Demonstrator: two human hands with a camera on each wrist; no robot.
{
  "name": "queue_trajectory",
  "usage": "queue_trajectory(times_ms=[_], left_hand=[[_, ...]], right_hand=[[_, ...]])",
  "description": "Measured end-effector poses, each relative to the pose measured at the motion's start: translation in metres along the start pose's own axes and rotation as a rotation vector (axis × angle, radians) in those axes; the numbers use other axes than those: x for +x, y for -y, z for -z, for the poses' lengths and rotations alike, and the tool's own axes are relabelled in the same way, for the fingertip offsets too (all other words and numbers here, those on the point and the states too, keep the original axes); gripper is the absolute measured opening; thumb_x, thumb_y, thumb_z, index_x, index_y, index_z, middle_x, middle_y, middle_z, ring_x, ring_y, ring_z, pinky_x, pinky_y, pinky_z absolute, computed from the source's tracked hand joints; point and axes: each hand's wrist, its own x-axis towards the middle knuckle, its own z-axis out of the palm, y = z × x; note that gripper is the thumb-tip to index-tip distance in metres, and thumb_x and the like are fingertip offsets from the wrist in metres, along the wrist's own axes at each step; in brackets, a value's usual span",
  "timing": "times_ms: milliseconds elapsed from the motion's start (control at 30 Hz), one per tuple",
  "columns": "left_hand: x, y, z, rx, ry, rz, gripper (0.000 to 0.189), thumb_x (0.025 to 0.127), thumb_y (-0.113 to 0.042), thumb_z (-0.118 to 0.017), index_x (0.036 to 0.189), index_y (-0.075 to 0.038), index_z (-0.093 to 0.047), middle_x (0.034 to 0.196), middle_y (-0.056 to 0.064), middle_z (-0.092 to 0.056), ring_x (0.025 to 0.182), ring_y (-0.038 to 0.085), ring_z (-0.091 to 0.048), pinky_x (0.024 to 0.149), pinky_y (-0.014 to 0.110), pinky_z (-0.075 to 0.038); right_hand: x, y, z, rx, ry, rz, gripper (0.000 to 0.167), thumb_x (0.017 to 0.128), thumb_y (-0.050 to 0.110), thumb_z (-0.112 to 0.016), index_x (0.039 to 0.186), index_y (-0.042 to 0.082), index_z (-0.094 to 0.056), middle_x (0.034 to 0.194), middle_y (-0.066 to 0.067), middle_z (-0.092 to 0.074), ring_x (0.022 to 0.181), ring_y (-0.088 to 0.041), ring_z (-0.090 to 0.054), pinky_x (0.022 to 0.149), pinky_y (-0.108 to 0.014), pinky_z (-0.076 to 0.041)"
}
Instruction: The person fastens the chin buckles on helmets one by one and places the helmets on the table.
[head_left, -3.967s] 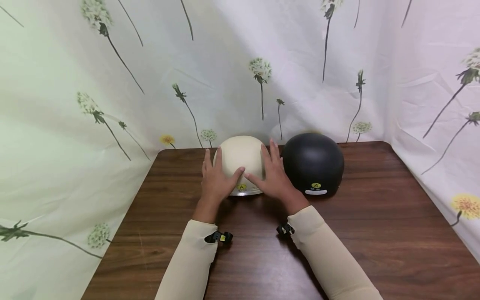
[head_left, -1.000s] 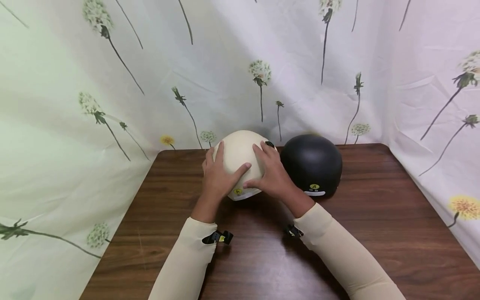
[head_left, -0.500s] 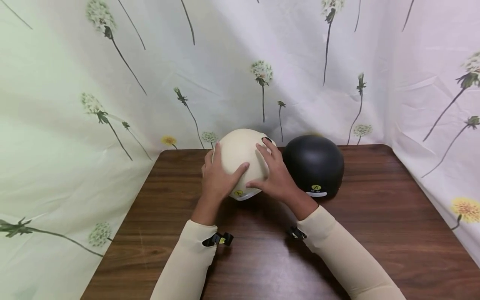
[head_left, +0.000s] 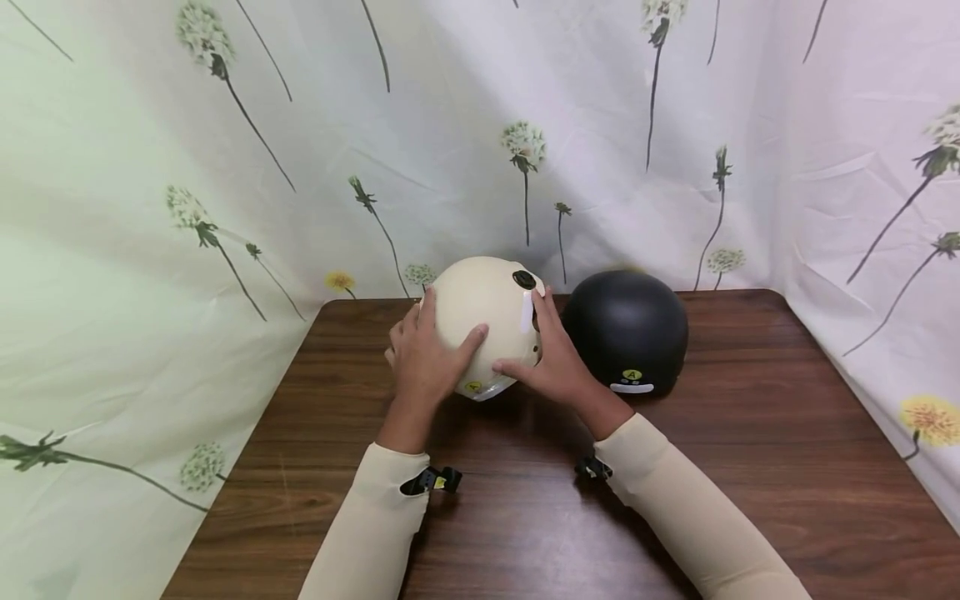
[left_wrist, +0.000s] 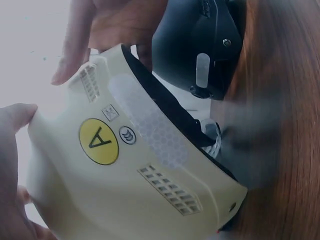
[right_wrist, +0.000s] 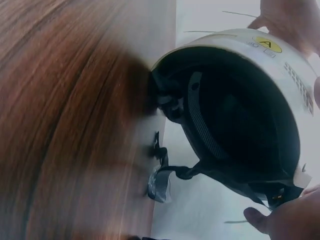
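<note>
A cream helmet [head_left: 476,304] is held tilted near the table's back edge, its right side raised in the head view. My left hand [head_left: 423,362] grips its left side, thumb on the shell. On the opposite side my right hand [head_left: 558,362] holds the shell by the rim, fingers near a round black vent. A yellow "A" sticker [left_wrist: 99,141] and grey reflective strip [left_wrist: 147,120] show in the left wrist view. The right wrist view looks into the dark lining [right_wrist: 240,110], with a chin strap [right_wrist: 182,172] hanging down. Some fingertips are hidden.
A black helmet [head_left: 626,325] stands right of the cream one, close to my right hand. Both are on a dark wooden table [head_left: 750,458]. A pale curtain [head_left: 450,125] with a dandelion print hangs behind and at both sides.
The cream helmet, upright and untilted earlier, has been tipped and turned, its right side rising. Its black vent and white strip have come into view. My right fingers have shifted to its rim.
</note>
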Motion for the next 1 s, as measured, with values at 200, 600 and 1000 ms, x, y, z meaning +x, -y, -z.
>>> queue_trajectory(times_ms=[200, 600, 1000], left_hand=[[0.000, 0.004, 0.004, 0.027, -0.029, -0.072, 0.100, 0.088, -0.072, -0.064, 0.168, -0.024, -0.029, 0.156, 0.025, -0.041, 0.132, 0.053, -0.043, 0.106, 0.069, -0.037], [-0.004, -0.006, 0.007, -0.016, -0.015, -0.138, 0.115, 0.081, -0.079, -0.071, 0.169, -0.022, -0.024, 0.163, 0.020, -0.033, 0.134, 0.055, -0.045, 0.100, 0.069, -0.047], [-0.006, -0.010, 0.007, 0.006, -0.044, -0.119, 0.124, 0.070, -0.084, -0.076, 0.168, -0.025, -0.027, 0.167, 0.018, -0.025, 0.148, 0.046, -0.029, 0.099, 0.070, -0.047]], right_hand=[[0.000, -0.004, 0.000, -0.006, 0.045, 0.044, 0.124, 0.086, 0.041, -0.087, 0.170, 0.021, 0.002, 0.177, -0.006, 0.012, 0.163, -0.028, 0.001, 0.122, -0.061, -0.028], [0.003, 0.004, 0.000, 0.053, 0.047, 0.170, 0.133, 0.085, 0.030, -0.090, 0.168, 0.023, 0.013, 0.177, 0.002, 0.012, 0.163, -0.019, -0.007, 0.121, -0.054, -0.034], [0.001, 0.009, -0.001, 0.008, 0.099, 0.195, 0.130, 0.087, 0.035, -0.088, 0.169, 0.024, 0.012, 0.176, 0.009, 0.014, 0.162, -0.015, 0.001, 0.124, -0.057, -0.027]])
